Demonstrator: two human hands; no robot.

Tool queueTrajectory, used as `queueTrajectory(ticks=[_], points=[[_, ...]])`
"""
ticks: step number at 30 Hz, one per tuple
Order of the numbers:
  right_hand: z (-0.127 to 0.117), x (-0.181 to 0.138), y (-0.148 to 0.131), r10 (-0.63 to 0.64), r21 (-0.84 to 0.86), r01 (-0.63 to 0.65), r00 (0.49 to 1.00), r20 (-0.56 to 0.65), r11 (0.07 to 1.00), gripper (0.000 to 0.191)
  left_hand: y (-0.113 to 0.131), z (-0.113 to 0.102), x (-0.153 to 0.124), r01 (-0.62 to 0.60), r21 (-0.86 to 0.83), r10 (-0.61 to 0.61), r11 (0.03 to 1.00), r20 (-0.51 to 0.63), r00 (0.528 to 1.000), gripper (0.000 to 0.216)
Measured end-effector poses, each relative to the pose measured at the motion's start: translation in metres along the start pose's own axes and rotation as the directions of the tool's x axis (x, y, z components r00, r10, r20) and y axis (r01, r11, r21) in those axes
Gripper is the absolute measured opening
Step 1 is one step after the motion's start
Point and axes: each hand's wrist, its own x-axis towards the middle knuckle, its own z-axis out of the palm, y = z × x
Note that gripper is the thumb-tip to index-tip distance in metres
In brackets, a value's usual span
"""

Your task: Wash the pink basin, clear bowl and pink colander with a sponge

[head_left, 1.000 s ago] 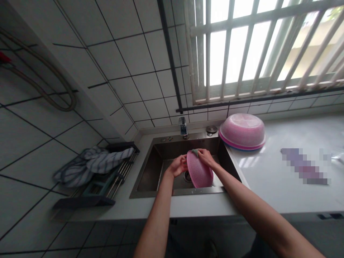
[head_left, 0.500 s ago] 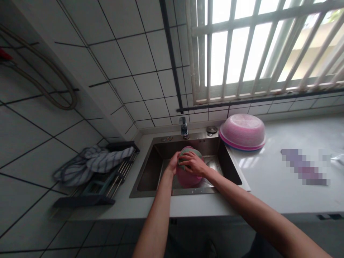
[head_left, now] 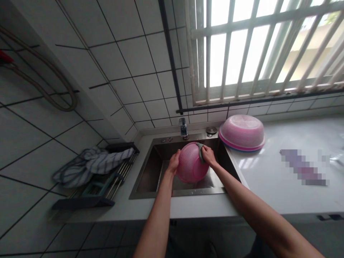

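Note:
A pink plastic strainer basket (head_left: 190,165) is held over the steel sink (head_left: 150,172), its rounded underside turned toward me. My left hand (head_left: 174,162) grips its left rim, fingers curled round the edge. My right hand (head_left: 207,156) is closed on a green cloth (head_left: 200,152) and presses it against the basket's upper right side. The tap (head_left: 183,127) stands just behind the basket at the sink's back edge.
An upturned stack of pink baskets (head_left: 242,132) lies on the white counter (head_left: 282,179) right of the sink. A dish rack (head_left: 107,179) with a striped cloth (head_left: 94,163) sits to the left. Tiled wall and a barred window (head_left: 258,46) are behind.
The basket has been turned so its rounded underside faces me. My right hand with the cloth has moved from the basket's top to its upper right side.

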Motion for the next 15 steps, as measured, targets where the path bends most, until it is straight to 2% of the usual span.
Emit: queueTrajectory(ticks=[2,4,6,7,8,9,10,13,15], points=[[0.007,-0.012,-0.013,-0.262,-0.003,0.263,0.964,0.047,0.965,0.040,-0.003,-0.001,0.003,-0.003,-0.017,0.003,1.000,0.006,1.000,0.058],[0.016,-0.027,-0.028,-0.494,-0.050,0.514,0.844,0.208,0.856,0.038,-0.006,-0.003,0.006,0.007,-0.036,-0.007,0.999,0.001,1.000,0.055],[0.023,-0.039,-0.038,-0.602,-0.071,0.675,0.697,0.390,0.735,0.040,-0.008,-0.005,0.008,0.009,-0.037,-0.010,0.999,-0.027,1.000,0.052],[0.024,-0.042,-0.040,-0.622,-0.064,0.719,0.639,0.453,0.692,0.042,-0.008,-0.006,0.009,0.006,-0.032,-0.008,0.999,-0.042,0.999,0.050],[0.025,-0.043,-0.040,-0.630,-0.053,0.738,0.609,0.483,0.673,0.043,-0.008,-0.006,0.009,0.005,-0.030,-0.006,1.000,-0.045,0.999,0.049],[0.024,-0.041,-0.037,-0.629,-0.048,0.734,0.612,0.480,0.678,0.044,-0.008,-0.005,0.008,0.008,-0.034,-0.010,0.999,-0.033,0.999,0.049],[0.021,-0.036,-0.033,-0.616,-0.050,0.705,0.649,0.446,0.707,0.043,-0.007,-0.004,0.007,0.020,-0.047,-0.020,0.999,-0.003,1.000,0.049],[0.008,-0.017,-0.015,-0.474,-0.075,0.501,0.850,0.230,0.862,0.042,-0.005,0.000,0.001,0.083,-0.079,-0.071,0.993,0.150,0.986,0.050],[-0.001,-0.006,-0.005,-0.387,-0.087,0.397,0.915,0.110,0.914,0.041,-0.003,0.003,-0.003,0.121,-0.087,-0.098,0.989,0.233,0.967,0.045]])
